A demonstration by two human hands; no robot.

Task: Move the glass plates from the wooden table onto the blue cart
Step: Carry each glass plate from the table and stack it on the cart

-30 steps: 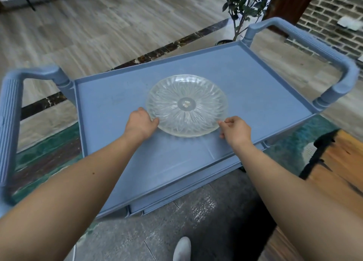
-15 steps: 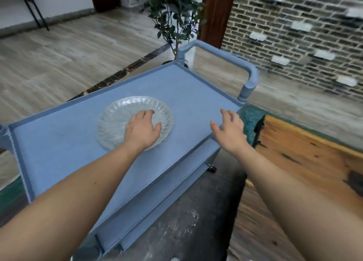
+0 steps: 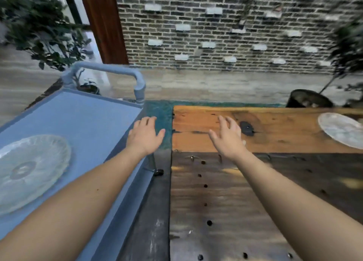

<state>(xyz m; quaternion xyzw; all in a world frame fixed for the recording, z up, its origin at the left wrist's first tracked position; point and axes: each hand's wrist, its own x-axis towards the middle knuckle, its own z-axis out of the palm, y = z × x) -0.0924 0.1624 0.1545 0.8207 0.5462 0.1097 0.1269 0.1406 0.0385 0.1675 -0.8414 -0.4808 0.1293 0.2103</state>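
Head view, between two transfers. One glass plate lies flat on the blue cart, near its left side and well apart from both hands. A second glass plate rests on the wooden worktop at its far right edge, partly cut off by the frame. The left hand hovers over the gap between the cart's right edge and the worktop's left edge, fingers spread and holding nothing. The right hand hovers over the worktop's far left part, fingers likewise spread and empty. The remaining plate lies to the right of both hands, and the right hand is the nearer; the plate is round, so no axis governs the approach, which is judged to call for a further reach rightward along the far edge. Compared with half a second earlier, the left hand has left the plate on the cart, both hands have travelled right, and the view has swung from cart to worktop.
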